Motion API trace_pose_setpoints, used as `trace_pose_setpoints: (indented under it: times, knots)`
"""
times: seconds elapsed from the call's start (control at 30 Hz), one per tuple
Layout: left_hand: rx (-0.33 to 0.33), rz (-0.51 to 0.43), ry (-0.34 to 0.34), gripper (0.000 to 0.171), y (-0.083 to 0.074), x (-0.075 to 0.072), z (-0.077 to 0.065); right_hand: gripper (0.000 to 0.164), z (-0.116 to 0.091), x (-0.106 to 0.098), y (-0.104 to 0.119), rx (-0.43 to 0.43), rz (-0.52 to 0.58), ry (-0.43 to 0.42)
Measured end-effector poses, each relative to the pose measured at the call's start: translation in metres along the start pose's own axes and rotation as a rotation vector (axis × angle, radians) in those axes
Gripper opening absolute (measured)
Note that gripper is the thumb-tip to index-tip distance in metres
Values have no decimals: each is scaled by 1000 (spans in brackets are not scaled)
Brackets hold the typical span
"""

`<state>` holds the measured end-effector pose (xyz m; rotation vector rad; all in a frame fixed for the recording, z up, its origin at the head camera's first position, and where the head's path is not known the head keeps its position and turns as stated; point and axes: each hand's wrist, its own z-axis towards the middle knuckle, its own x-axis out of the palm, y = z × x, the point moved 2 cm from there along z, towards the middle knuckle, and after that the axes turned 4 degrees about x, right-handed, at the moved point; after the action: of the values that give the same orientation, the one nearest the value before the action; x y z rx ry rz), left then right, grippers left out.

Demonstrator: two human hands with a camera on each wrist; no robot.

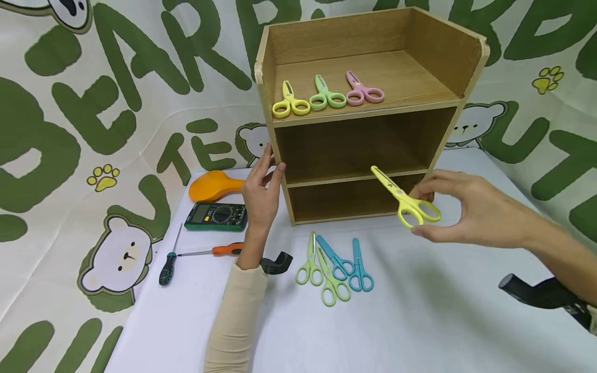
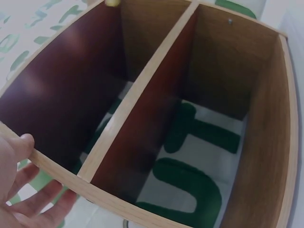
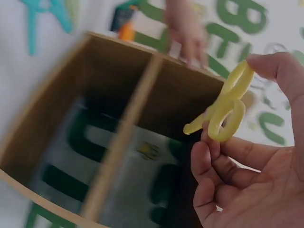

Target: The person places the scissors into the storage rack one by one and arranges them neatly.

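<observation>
My right hand [image 1: 480,207] holds yellow scissors [image 1: 396,191] by the finger loops, pinched between thumb and fingers. They are raised in front of the wooden shelf unit [image 1: 336,46], blades pointing up and left. In the right wrist view the scissors [image 3: 219,102] overlap the unit's open side. My left hand [image 1: 262,194] holds the unit's left side panel, thumb at the front edge and fingers along the outside. On the top shelf, yellow scissors [image 1: 288,93], green scissors [image 1: 321,89] and pink scissors [image 1: 356,85] lie in a row from the left.
Green scissors [image 1: 328,269] and blue scissors [image 1: 357,259] lie in a small group on the white table before the unit. To the left are an orange spoon-shaped thing [image 1: 210,186], a multimeter [image 1: 216,216], a dark-handled screwdriver [image 1: 168,269] and an orange-handled screwdriver [image 1: 226,249].
</observation>
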<state>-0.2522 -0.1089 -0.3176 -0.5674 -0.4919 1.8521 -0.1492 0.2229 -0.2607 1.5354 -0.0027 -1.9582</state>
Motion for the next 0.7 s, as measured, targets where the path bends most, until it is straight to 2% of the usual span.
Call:
trace_pose_setpoints:
  times: [0.2, 0.33, 0.53, 0.7]
  knots:
    - [2, 6, -1, 49, 0, -1, 0, 47, 23, -46, 7, -56, -52, -87]
    - [1, 9, -11, 49, 0, -3, 0, 45, 45, -65, 9, -31, -101, -108]
    - [-4, -2, -5, 49, 0, -1, 0, 48, 84, -83, -3, 31, -144, -132]
    - [-5, -3, -5, 49, -2, -1, -1, 53, 114, -88, -13, 60, -173, -108]
